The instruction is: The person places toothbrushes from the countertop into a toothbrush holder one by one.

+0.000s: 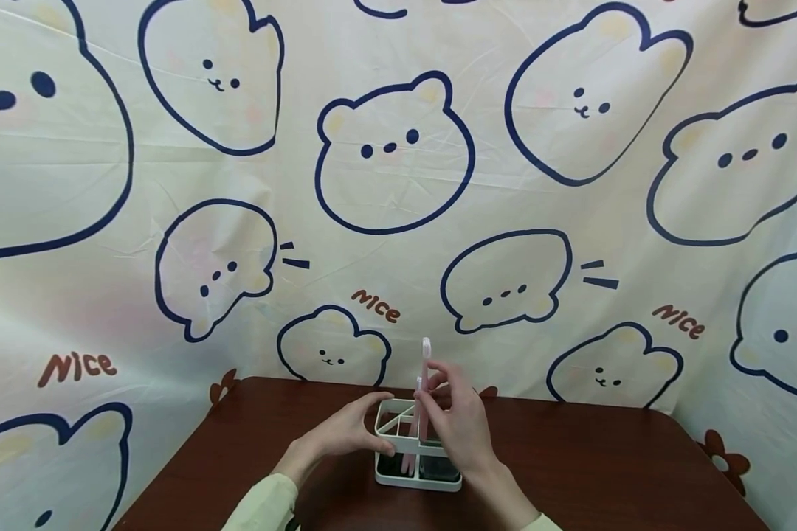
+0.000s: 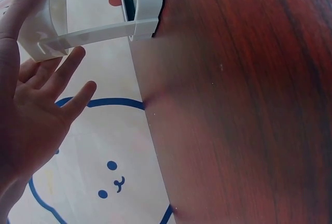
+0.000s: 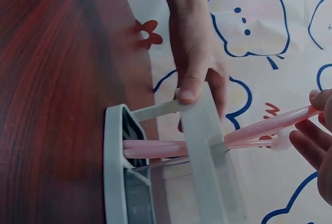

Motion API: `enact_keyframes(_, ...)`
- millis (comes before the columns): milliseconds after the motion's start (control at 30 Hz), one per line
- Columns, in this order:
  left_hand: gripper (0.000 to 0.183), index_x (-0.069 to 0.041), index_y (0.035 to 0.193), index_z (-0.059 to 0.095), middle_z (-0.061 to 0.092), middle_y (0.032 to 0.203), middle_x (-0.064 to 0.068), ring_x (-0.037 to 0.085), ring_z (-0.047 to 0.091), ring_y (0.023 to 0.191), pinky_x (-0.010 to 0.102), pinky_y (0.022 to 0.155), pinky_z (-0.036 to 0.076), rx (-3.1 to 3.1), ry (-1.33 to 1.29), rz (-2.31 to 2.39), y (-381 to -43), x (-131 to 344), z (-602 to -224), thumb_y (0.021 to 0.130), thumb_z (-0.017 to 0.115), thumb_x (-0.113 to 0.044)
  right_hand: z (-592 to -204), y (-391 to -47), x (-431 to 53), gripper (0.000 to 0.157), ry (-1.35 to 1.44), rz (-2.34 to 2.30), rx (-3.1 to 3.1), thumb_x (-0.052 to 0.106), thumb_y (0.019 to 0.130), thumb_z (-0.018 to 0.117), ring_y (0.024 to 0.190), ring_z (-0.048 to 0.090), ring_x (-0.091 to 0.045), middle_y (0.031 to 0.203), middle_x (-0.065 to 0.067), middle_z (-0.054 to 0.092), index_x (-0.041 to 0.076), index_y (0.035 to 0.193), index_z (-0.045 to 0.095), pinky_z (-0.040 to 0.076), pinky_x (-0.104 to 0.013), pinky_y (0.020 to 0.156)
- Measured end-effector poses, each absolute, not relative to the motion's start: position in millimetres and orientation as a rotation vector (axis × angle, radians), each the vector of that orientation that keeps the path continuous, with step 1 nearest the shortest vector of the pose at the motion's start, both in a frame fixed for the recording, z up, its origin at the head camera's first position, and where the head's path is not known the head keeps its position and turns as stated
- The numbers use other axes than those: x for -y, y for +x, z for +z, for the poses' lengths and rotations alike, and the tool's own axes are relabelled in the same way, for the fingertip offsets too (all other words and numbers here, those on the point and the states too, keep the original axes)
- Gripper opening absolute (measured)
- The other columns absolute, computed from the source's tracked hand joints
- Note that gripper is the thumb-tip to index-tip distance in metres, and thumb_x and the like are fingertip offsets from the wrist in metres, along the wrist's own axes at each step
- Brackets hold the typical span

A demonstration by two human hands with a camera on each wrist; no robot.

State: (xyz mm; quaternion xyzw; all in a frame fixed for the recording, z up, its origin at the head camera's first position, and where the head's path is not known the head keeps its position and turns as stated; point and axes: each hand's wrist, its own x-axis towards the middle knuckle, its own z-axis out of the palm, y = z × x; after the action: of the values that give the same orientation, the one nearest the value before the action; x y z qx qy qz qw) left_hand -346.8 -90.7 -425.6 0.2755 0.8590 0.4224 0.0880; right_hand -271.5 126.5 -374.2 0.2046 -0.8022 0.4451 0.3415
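Observation:
A pale two-tier toothbrush holder (image 1: pixel 398 445) stands on the table, with a divided upper frame and a dark-lined base. At its left side my left hand (image 1: pixel 342 431) grips the upper frame, thumb at the near face, fingers behind. My right hand (image 1: pixel 465 420) pinches a pink toothbrush (image 3: pixel 275 122) by its upper part above the frame. A second pink toothbrush (image 3: pixel 254 143), with a clear cap over its head, stands beside it through the upper frame. Pink handle ends (image 3: pixel 155 149) reach down into the base. In the left wrist view the left thumb (image 2: pixel 26 1) lies along the frame.
The dark reddish-brown table (image 1: pixel 571 464) spreads around the holder. Behind it hangs a pale cloth (image 1: pixel 398 265) printed with blue-outlined animal faces, reaching down to the table's back edge. Light green sleeves (image 1: pixel 262 505) cover the forearms.

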Motion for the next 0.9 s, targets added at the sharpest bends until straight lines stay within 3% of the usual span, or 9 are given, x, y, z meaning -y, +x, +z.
enact_keyframes(533,0.089,-0.013,0.148,0.042,0.052,0.142,0.008,0.025,0.052,0.12,0.06,0.106,0.041,-2.546,0.803,1.262,-347,92,-424,0.076,0.085,-0.042,-383,-277,-113,0.051,0.551,1.151,2.029,0.001,0.085,0.075,0.079,0.067,-0.008,0.094,0.0,0.059,0.016,0.128,0.052,0.056,-0.016,0.07)
enact_keyframes(900,0.087,-0.012,0.146,0.043,0.053,0.141,0.009,0.024,0.053,0.12,0.058,0.105,0.043,-2.547,0.821,1.268,-346,91,-423,0.075,0.086,-0.039,-411,-280,-110,0.037,0.457,0.967,2.184,0.007,0.086,0.076,0.077,0.059,-0.008,0.09,0.005,0.06,0.014,0.117,0.055,0.054,-0.021,0.067)
